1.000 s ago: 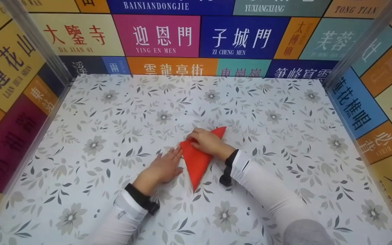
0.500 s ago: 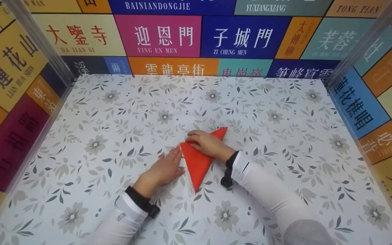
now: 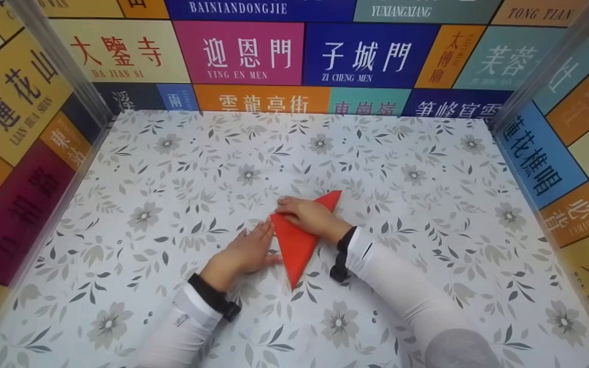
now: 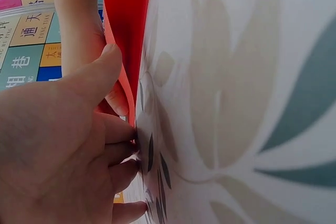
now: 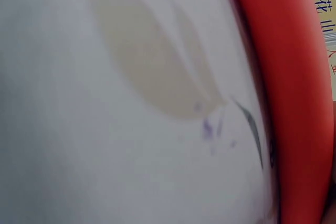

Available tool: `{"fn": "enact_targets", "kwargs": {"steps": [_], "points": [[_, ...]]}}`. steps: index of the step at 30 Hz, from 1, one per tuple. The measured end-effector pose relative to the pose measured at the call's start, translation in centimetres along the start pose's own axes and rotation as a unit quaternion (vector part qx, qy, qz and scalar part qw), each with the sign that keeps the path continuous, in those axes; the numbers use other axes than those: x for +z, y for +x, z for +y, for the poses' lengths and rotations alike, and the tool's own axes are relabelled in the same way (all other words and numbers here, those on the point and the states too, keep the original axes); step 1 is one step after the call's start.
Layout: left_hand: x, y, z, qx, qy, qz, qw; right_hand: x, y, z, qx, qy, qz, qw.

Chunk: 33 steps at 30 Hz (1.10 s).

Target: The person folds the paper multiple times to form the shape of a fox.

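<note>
A sheet of red paper (image 3: 294, 245), folded into a triangle, lies on the patterned tabletop with one point toward the person. My right hand (image 3: 307, 214) lies across its upper part, fingers bent and holding the paper near its left corner. Flat on the table, my left hand (image 3: 248, 250) has its fingertips right at that corner, and its thumb reaches the paper's left edge. The left wrist view shows the left hand (image 4: 58, 140) beside a slightly raised layer of the paper (image 4: 128, 19). In the right wrist view the paper (image 5: 289, 87) bows up close by, hiding most of the fingers.
A white cloth with grey flowers and leaves (image 3: 172, 306) covers the table. Colourful panels with printed characters (image 3: 243, 56) stand along the back and both sides. Clear corner strips (image 3: 545, 66) edge the panels.
My left thumb has stretched out to the paper's left edge. My right hand has shifted slightly, its fingers staying by the left corner. The paper's triangle shape is much the same.
</note>
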<state>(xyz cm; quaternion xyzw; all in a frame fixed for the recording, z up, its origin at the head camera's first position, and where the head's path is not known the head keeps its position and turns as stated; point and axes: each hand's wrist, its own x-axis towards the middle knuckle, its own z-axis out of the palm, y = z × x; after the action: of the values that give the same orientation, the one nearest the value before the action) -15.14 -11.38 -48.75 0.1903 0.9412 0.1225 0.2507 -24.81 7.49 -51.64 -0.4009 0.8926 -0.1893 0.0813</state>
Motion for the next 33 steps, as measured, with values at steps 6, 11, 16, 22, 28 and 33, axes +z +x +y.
{"fn": "enact_targets", "kwargs": {"steps": [6,11,16,22,28,33], "points": [[-0.1,-0.1,0.1,0.001,0.003,0.001,1.0000,-0.1,0.0,0.0,0.004,0.004,-0.001,1.0000],[-0.3,0.0,0.7,-0.014,-0.008,0.003,0.9999,-0.1,0.1,0.0,0.004,0.002,-0.002,1.0000],[-0.4,0.8,1.8,-0.006,0.000,0.014,0.9999,0.1,0.0,0.1,-0.002,0.003,0.008,1.0000],[-0.1,1.4,2.6,0.009,0.022,-0.009,0.9997,0.6,0.0,0.2,-0.001,0.012,0.009,0.9999],[0.1,1.5,2.8,0.009,0.025,-0.017,0.9995,0.4,-0.1,0.0,0.005,0.009,0.001,0.9999],[-0.2,1.5,3.0,0.014,0.029,-0.016,0.9994,0.1,-0.2,0.0,-0.007,0.007,0.007,0.9999]]}}
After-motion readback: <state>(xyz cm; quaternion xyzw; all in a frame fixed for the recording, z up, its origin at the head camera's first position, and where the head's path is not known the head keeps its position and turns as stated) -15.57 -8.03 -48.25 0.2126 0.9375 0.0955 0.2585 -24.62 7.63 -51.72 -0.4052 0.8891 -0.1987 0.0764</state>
